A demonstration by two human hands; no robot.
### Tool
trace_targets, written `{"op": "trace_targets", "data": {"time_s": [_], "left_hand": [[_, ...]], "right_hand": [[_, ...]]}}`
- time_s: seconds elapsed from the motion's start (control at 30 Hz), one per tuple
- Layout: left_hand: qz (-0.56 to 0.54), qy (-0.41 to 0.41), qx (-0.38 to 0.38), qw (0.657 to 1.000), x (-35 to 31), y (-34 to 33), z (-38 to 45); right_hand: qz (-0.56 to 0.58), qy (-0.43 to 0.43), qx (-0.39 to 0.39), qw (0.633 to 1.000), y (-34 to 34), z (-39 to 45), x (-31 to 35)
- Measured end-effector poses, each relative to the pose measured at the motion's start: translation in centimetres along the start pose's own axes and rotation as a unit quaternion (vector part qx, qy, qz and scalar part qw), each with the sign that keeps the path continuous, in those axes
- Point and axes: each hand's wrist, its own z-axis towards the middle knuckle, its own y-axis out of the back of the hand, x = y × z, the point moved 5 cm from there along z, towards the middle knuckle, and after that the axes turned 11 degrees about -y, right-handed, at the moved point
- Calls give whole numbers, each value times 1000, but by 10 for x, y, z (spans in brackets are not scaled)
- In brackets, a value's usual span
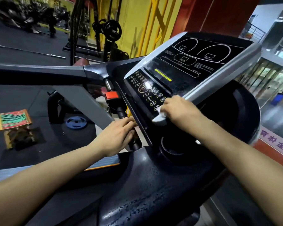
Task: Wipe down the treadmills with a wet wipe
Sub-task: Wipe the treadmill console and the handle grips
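Droplets of moisture are seen on the black lower shroud (153,201) nearest the camera, between the two forearms. Farther left, a small woven stool (13,119) and a blue weight plate (75,122) are seen on the gym floor. The left hand (116,136) is laid against the dark handlebar post (122,114), its fingers seemingly curled about it, though the grip is partly hidden. To the right, the treadmill console (178,69) is tilted toward the viewer, its button panel (147,93) wet in patches. At the panel's lower right corner the wet wipe (161,114) is pressed under the right hand (178,110), whose fingers are curled over it. The wipe is judged light, limp and slippery when wet; it is best held bunched beneath the fingertips, so that it is not dragged loose against the raised silver trim (219,75).
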Motion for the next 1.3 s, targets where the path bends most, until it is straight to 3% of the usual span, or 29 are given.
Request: {"op": "trace_targets", "data": {"time_s": [0.1,0.17,0.27,0.33,0.5,0.57,0.67,0.8,0.9,1.0,1.3], "left_hand": [[-5,-10,16,1000,4,2,-10],[-13,4,27,1000,7,2,-16],[-22,33,37,999,13,3,-26],[-25,47,52,997,18,3,-30],[-51,60,77,994,30,2,-34],[-37,59,92,993,35,-1,-35],[-31,65,100,992,36,-1,-33],[-19,77,100,992,37,-5,-32],[-16,87,109,990,35,-6,-32],[-11,99,129,987,33,-5,-30],[-17,130,128,983,21,-4,-29]], "right_hand": [[25,85,59,994,-17,3,33],[11,79,81,994,-25,9,35],[56,-89,69,992,-15,30,-4],[41,-137,24,989,-3,32,-22],[8,-27,112,993,-22,34,41],[31,-40,118,992,-24,45,44],[135,-65,55,987,-14,60,38],[319,-33,-44,946,-4,81,61],[298,44,-69,951,-11,107,88],[195,82,-54,976,-29,129,109],[284,2,-27,959,-33,211,118]]}}
